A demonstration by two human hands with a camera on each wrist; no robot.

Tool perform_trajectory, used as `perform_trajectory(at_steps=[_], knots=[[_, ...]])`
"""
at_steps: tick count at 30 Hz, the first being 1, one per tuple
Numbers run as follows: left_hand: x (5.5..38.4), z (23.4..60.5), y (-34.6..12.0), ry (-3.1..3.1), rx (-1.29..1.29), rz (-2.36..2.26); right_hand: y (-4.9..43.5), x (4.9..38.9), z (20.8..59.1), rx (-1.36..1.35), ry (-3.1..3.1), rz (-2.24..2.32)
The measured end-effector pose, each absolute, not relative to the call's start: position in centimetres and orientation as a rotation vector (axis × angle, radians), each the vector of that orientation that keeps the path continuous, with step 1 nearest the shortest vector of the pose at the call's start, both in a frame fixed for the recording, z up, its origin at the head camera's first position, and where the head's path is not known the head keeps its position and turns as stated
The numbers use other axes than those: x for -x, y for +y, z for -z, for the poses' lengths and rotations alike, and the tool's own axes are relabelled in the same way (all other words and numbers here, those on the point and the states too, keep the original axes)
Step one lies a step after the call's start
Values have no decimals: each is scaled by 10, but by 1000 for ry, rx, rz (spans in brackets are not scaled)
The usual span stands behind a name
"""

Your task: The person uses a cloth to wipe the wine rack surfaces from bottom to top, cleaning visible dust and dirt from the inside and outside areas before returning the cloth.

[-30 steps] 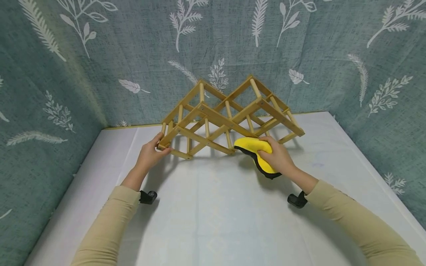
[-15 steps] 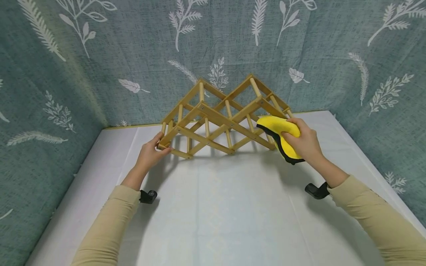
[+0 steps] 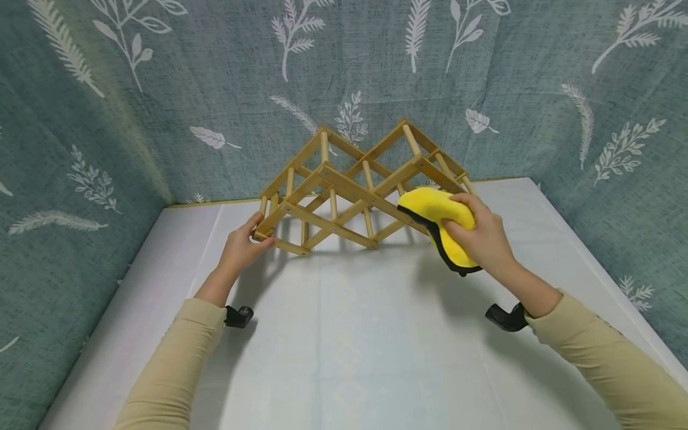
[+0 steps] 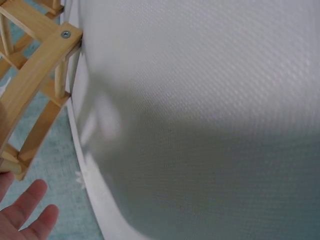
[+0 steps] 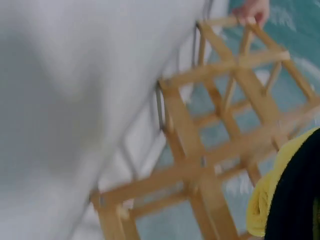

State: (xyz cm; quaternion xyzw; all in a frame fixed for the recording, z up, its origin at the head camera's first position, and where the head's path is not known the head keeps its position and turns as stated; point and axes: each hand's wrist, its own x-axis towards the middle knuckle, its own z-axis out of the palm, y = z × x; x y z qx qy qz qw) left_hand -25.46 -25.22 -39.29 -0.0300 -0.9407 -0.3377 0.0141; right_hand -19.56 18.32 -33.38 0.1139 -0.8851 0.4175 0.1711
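A folding wooden lattice rack (image 3: 355, 190) of slats and round dowels stands at the back of the table, its top forming two peaks. At its left end my left hand (image 3: 242, 246) grips the corner between thumb and fingers; the left wrist view catches a few of those fingers (image 4: 30, 205) below the wood. My right hand (image 3: 484, 236) holds a folded yellow cloth (image 3: 438, 209) with a black border against or just in front of the rack's right front slats; contact is hard to tell. The cloth hides part of the rack's lower right.
A white-covered table (image 3: 344, 334) lies under the rack. Teal fabric with white leaf prints (image 3: 236, 89) hangs close behind it and on both sides. A black wrist-mounted camera (image 3: 505, 316) sticks out from each wrist.
My right hand has carried the cloth to the right and upward along the rack's front, then slightly back left. The left hand and the rack have stayed in place.
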Motion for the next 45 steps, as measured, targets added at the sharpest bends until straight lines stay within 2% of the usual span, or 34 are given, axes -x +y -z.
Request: perform_trajectory(at_steps=[7, 15, 26, 30, 35, 45], knots=[[256, 393, -252, -2935, 100, 1058, 126, 199, 362, -520, -2623, -1258], [256, 391, -254, -2952, 109, 998, 58, 210, 391, -617, -2800, -1289], [256, 385, -252, -3006, 110, 866, 1, 221, 412, -691, -2882, -1166], [255, 386, -253, -3002, 97, 857, -15, 224, 416, -709, -2885, -1090], [256, 388, -252, -2984, 120, 845, -24, 229, 418, -597, -2867, -1141], [255, 387, -253, -2980, 131, 839, -6, 226, 412, -472, -2749, -1233]])
